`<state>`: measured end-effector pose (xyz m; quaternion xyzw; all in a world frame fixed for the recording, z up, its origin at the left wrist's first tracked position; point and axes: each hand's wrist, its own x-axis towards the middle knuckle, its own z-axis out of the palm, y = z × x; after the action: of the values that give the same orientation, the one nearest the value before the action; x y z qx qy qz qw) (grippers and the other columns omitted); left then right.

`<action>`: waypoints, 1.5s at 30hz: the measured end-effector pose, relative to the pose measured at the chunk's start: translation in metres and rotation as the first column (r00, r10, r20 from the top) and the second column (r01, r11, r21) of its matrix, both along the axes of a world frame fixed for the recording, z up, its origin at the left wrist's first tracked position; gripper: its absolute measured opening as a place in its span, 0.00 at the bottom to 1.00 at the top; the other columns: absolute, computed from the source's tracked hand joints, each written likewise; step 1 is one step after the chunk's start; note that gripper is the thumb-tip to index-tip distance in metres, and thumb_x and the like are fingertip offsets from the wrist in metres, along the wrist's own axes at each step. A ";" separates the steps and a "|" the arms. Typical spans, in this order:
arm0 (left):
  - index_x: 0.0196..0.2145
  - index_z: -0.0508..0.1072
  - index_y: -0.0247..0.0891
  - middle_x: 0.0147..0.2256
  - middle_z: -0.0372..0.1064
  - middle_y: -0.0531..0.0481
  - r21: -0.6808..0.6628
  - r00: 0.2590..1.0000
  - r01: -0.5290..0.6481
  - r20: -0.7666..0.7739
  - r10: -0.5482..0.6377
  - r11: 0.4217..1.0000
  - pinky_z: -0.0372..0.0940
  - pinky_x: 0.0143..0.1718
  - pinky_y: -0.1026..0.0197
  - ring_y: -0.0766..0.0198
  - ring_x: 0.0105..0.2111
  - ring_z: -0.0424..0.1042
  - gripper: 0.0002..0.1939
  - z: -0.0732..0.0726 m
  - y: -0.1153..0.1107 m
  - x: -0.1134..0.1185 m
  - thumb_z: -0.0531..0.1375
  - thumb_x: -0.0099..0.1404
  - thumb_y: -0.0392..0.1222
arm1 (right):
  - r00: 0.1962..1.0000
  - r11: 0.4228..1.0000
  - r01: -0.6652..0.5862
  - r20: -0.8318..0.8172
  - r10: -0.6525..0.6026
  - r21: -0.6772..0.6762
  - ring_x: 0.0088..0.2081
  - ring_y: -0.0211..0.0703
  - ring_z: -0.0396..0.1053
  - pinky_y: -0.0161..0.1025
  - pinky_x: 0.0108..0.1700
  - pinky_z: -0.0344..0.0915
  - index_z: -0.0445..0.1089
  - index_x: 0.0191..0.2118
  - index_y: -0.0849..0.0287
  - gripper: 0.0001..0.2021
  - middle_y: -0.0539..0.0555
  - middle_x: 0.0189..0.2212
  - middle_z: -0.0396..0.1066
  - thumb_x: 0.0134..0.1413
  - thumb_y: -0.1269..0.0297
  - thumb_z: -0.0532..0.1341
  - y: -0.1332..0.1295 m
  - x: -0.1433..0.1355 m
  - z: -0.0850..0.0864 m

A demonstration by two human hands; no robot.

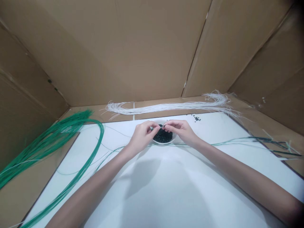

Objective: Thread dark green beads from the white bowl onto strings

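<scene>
Over a white bowl [155,142] of small dark beads [163,136], both my hands meet with their fingertips close together. My left hand [145,133] pinches a thin pale string [160,127] between thumb and index finger. On the other side, my right hand [180,129] pinches what looks like a tiny dark bead at the string's end; the fingertips partly hide it. Several thin green strings [220,143] run across the white board in front of the bowl, passing under both forearms.
A bundle of green strings [49,139] lies at the left and curves over the white board [152,202]. White strings [166,107] stretch along the back. Loose beads [197,118] lie behind my right hand. Dark beaded strands [280,144] rest at the right edge. Cardboard walls [133,50] surround the board.
</scene>
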<state>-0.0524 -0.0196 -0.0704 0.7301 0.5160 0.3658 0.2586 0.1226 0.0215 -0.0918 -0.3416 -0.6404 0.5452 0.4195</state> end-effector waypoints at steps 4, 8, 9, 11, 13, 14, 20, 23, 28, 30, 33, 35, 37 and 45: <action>0.29 0.71 0.37 0.27 0.68 0.54 0.000 1.000 -0.001 0.002 0.001 1.000 0.52 0.25 0.68 0.72 0.21 0.55 0.10 0.000 0.000 0.000 0.52 0.59 0.43 | 1.000 1.000 -0.002 -0.003 0.002 0.006 0.28 0.34 0.65 0.32 0.33 0.62 0.71 0.26 0.61 0.08 0.50 0.25 0.70 0.41 0.61 0.63 0.000 0.000 0.000; 0.29 0.71 0.37 0.27 0.68 0.55 0.000 1.000 0.001 0.002 -0.001 1.000 0.52 0.24 0.68 0.72 0.21 0.55 0.10 0.001 0.001 0.000 0.52 0.59 0.43 | 1.000 1.000 0.002 -0.008 -0.002 -0.001 0.28 0.34 0.65 0.32 0.33 0.62 0.72 0.26 0.61 0.07 0.50 0.26 0.71 0.40 0.62 0.64 0.000 0.001 -0.002; 0.29 0.71 0.37 0.27 0.68 0.55 0.000 1.000 0.001 0.001 -0.001 1.000 0.52 0.24 0.68 0.72 0.21 0.55 0.10 0.001 0.001 0.000 0.52 0.59 0.43 | 1.000 1.000 0.003 -0.011 -0.003 -0.002 0.28 0.33 0.65 0.32 0.33 0.62 0.72 0.26 0.61 0.07 0.50 0.26 0.71 0.40 0.62 0.64 0.000 0.001 -0.002; 0.29 0.71 0.37 0.27 0.68 0.55 0.002 1.000 -0.001 -0.001 0.001 1.000 0.52 0.24 0.68 0.72 0.21 0.55 0.09 0.001 0.000 0.001 0.53 0.59 0.43 | 1.000 1.000 0.004 -0.018 -0.004 -0.004 0.27 0.33 0.65 0.32 0.33 0.62 0.72 0.27 0.61 0.07 0.50 0.26 0.71 0.40 0.63 0.64 0.000 0.001 -0.003; 0.29 0.71 0.38 0.26 0.68 0.56 0.002 1.000 -0.003 -0.003 0.003 1.000 0.52 0.24 0.69 0.72 0.21 0.55 0.09 0.001 0.000 0.001 0.53 0.59 0.43 | 1.000 1.000 0.004 -0.022 -0.004 -0.005 0.28 0.33 0.65 0.32 0.33 0.62 0.72 0.27 0.61 0.07 0.50 0.26 0.71 0.40 0.63 0.64 0.001 0.001 -0.003; 0.29 0.71 0.38 0.26 0.68 0.56 0.002 1.000 -0.003 -0.003 0.003 1.000 0.52 0.24 0.69 0.72 0.21 0.55 0.09 0.001 0.000 0.001 0.53 0.59 0.42 | 1.000 1.000 0.004 -0.024 -0.004 -0.004 0.28 0.33 0.65 0.32 0.33 0.62 0.72 0.26 0.61 0.07 0.50 0.26 0.71 0.39 0.63 0.64 0.001 0.000 -0.003; 0.29 0.71 0.37 0.27 0.68 0.55 0.006 1.000 -0.010 0.000 0.010 1.000 0.53 0.24 0.68 0.72 0.21 0.55 0.09 0.001 0.000 0.001 0.53 0.59 0.42 | 1.000 1.000 0.003 -0.029 -0.003 0.010 0.29 0.34 0.66 0.33 0.34 0.62 0.71 0.26 0.61 0.07 0.50 0.26 0.70 0.39 0.64 0.64 0.002 -0.001 -0.003; 0.29 0.71 0.37 0.27 0.68 0.55 0.006 1.000 -0.010 -0.007 0.010 1.000 0.53 0.24 0.68 0.72 0.21 0.55 0.09 0.002 0.000 0.001 0.53 0.59 0.42 | 1.000 1.000 0.004 -0.027 -0.003 0.017 0.29 0.34 0.66 0.33 0.35 0.62 0.71 0.26 0.61 0.07 0.50 0.26 0.70 0.39 0.64 0.64 0.002 -0.001 -0.003; 0.29 0.71 0.38 0.27 0.68 0.55 0.020 1.000 -0.010 -0.028 0.011 1.000 0.53 0.24 0.68 0.72 0.21 0.56 0.10 0.001 0.000 0.000 0.52 0.60 0.42 | 1.000 0.999 0.015 -0.005 -0.015 0.047 0.29 0.35 0.66 0.34 0.34 0.63 0.71 0.26 0.61 0.08 0.51 0.26 0.70 0.39 0.63 0.64 0.001 0.000 -0.004; 0.29 0.70 0.38 0.27 0.68 0.55 0.038 0.999 -0.009 -0.051 0.011 0.999 0.53 0.24 0.68 0.72 0.21 0.56 0.09 0.000 0.000 0.000 0.52 0.60 0.42 | 0.999 0.997 0.029 0.011 -0.030 0.066 0.28 0.35 0.65 0.34 0.33 0.63 0.70 0.26 0.62 0.08 0.51 0.26 0.70 0.38 0.62 0.64 0.002 0.000 -0.005; 0.29 0.70 0.38 0.27 0.68 0.55 0.081 0.995 -0.004 -0.102 0.012 0.997 0.54 0.26 0.68 0.72 0.22 0.58 0.08 -0.002 0.001 0.000 0.52 0.60 0.40 | 0.998 0.993 0.045 0.036 -0.049 0.106 0.28 0.36 0.65 0.34 0.32 0.63 0.70 0.26 0.61 0.08 0.51 0.25 0.69 0.38 0.62 0.64 0.003 0.000 -0.007; 0.30 0.70 0.38 0.28 0.68 0.55 0.106 0.991 0.002 -0.131 0.013 0.994 0.54 0.27 0.68 0.72 0.22 0.59 0.08 -0.002 0.001 0.000 0.52 0.60 0.39 | 0.997 0.988 0.052 0.056 -0.061 0.146 0.29 0.37 0.65 0.35 0.33 0.63 0.70 0.26 0.61 0.08 0.52 0.26 0.69 0.39 0.62 0.64 0.003 0.000 -0.007; 0.30 0.70 0.38 0.28 0.68 0.55 0.126 0.988 0.008 -0.152 0.011 0.992 0.54 0.27 0.68 0.72 0.23 0.59 0.07 -0.002 0.001 -0.001 0.52 0.60 0.38 | 0.994 0.979 0.058 0.083 -0.075 0.196 0.30 0.38 0.65 0.36 0.33 0.63 0.70 0.26 0.61 0.08 0.53 0.27 0.69 0.40 0.62 0.63 0.002 0.000 -0.007; 0.30 0.70 0.37 0.28 0.67 0.53 0.182 0.984 0.011 -0.176 0.021 0.983 0.55 0.28 0.68 0.71 0.24 0.61 0.07 -0.003 0.001 -0.001 0.52 0.60 0.38 | 0.982 0.950 0.071 0.148 -0.121 0.306 0.32 0.39 0.67 0.36 0.34 0.63 0.72 0.29 0.60 0.07 0.54 0.29 0.71 0.43 0.62 0.62 -0.004 -0.001 -0.003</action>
<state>-0.0535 -0.0187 -0.0737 0.7790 0.5031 0.3458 0.1431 0.1220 0.0174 -0.0950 -0.3488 -0.7304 0.3909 0.4382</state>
